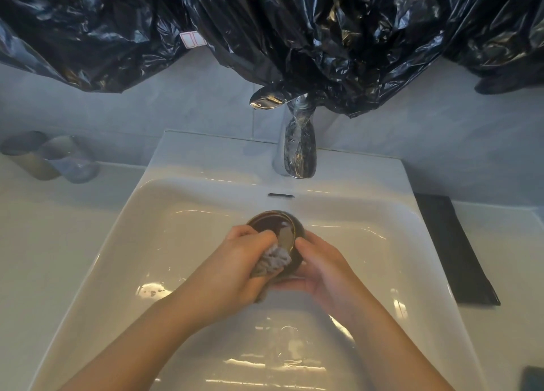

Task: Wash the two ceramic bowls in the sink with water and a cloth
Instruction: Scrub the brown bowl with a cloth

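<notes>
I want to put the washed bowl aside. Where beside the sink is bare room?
The left counter is bare in front of the two cups, along the sink rim. A black mat lies beside the right rim; the right counter is bare only beyond it. The basin is crowded mid-way: left hand, right hand, cloth, bowl.

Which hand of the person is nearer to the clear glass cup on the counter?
Left. The left hand, gripping the grey cloth, is over the basin, right of the glass cup; the right hand, holding the dark bowl, lies even farther right.
</notes>
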Motion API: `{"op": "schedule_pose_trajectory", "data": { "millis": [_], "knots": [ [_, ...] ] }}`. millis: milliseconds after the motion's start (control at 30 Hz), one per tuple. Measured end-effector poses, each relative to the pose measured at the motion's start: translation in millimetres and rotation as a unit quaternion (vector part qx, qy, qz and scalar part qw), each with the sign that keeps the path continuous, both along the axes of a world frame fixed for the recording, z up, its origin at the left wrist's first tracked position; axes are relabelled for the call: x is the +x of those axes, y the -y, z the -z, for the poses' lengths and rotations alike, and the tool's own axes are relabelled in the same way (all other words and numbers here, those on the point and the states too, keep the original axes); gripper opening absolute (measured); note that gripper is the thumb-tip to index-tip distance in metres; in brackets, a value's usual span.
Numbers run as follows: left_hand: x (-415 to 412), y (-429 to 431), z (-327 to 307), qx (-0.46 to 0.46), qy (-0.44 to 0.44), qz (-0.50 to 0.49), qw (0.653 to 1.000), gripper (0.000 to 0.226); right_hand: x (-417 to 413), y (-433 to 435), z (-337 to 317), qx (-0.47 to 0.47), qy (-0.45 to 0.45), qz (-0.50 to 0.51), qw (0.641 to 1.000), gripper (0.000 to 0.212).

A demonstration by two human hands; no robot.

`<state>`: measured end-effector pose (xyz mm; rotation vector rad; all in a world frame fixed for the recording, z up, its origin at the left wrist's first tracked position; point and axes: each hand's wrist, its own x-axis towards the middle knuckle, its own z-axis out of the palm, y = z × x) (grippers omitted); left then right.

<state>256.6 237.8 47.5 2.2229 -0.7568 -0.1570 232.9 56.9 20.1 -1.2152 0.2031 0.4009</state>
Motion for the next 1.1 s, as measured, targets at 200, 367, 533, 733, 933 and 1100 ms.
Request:
{"op": "schedule_pose_trajectory", "data": {
  "millis": [200,367,533,733,933,1100],
  "knots": [
    [-1.2,-3.1,1.5,0.010,0.059,0.020,0.998,0.021,1.8,-4.8,1.7,0.024,-0.047,0.049,0.997,0.034],
    [0.2,-17.1,-15.6,-0.317,-0.117,-0.316,0.886,0.012,3.5,-1.6,3.5,0.095,-0.058,0.096,0.989,0.031],
    [7.4,-30.3,-7.1,-0.521,-0.337,-0.342,0.705,0.028,1.0,-4.9,-1.9,0.157,-0.043,0.114,0.980,0.044],
    [-12.7,-7.8,-5.1,-0.433,-0.378,-0.291,0.765,0.055,2.0,-17.1,-3.6,0.120,-0.038,0.193,0.973,0.034],
    [-22.6,26.1,6.6,-0.338,-0.180,-0.251,0.889,0.039,-0.5,-34.8,-4.6,-0.003,-0.015,0.225,0.974,0.032],
    [-10.1,25.0,6.7,-0.340,-0.257,-0.233,0.874,0.035,3.2,-28.9,-6.4,-0.049,-0.022,0.196,0.979,0.032]
  ]
}}
